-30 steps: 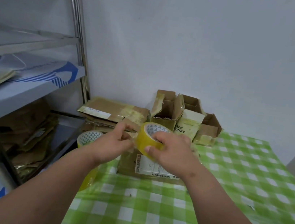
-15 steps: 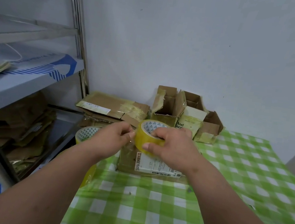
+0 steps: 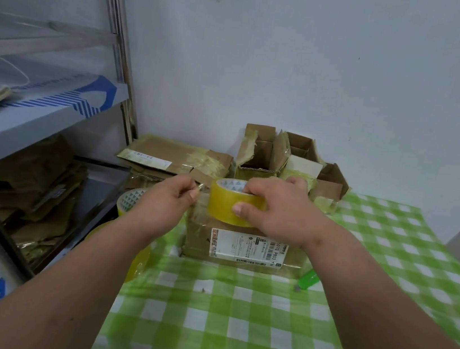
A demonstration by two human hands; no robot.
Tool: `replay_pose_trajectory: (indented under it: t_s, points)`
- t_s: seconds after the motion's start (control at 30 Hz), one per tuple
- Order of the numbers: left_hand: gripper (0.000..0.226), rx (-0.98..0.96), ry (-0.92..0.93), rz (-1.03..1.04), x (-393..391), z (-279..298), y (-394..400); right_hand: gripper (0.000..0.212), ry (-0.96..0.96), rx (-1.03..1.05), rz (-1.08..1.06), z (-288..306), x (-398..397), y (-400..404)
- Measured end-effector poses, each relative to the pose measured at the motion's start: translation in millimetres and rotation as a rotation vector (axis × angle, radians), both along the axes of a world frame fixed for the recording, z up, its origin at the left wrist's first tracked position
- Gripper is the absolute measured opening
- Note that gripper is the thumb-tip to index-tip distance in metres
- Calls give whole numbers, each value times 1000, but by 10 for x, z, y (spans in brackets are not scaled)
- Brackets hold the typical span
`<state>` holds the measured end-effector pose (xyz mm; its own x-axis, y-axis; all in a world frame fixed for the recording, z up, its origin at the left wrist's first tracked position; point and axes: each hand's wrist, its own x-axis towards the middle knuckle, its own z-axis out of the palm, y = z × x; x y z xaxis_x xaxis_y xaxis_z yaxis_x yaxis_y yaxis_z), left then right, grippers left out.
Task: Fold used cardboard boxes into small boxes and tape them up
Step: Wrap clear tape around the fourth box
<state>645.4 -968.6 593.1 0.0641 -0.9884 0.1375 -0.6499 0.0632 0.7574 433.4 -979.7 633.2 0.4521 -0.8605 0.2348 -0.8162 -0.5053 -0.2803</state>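
Now | right hand (image 3: 277, 210) grips tape roll (image 3: 230, 204) | left hand (image 3: 169, 201) pinches tape end

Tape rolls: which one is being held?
The yellow roll over the labelled box, gripped by the right hand. The other roll sits behind the left wrist.

Near half of checked tablecloth (image 3: 230, 331): open for passage. Centre blocked by labelled cardboard box (image 3: 245, 247); far edge by open small boxes (image 3: 284, 158) and flattened cardboard (image 3: 178, 158). Left bounded by metal shelving (image 3: 122, 49).

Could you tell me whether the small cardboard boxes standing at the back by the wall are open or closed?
Open: the small cardboard boxes have their top flaps standing up, with hollow interiors visible.
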Motion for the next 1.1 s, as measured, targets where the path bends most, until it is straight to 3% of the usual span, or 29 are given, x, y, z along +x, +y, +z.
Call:
replay_pose_trajectory:
  t_s: [0.23, 0.47, 0.87, 1.1]
  points:
    - [23, 74, 134, -34, 45, 11, 10, 28, -115, 122, -42, 111, -26, -29]
    - [19, 187, 490, -46, 217, -29, 15, 41, -155, 194, -92, 473, -171, -109]
    - [25, 161, 580, 103, 200, -161, -71, 26, -619, 587, -31, 221, -449, -257]
    - [20, 79, 557, 113, 182, -245, -67, 48, -668, 482, -5, 122, -447, -299]
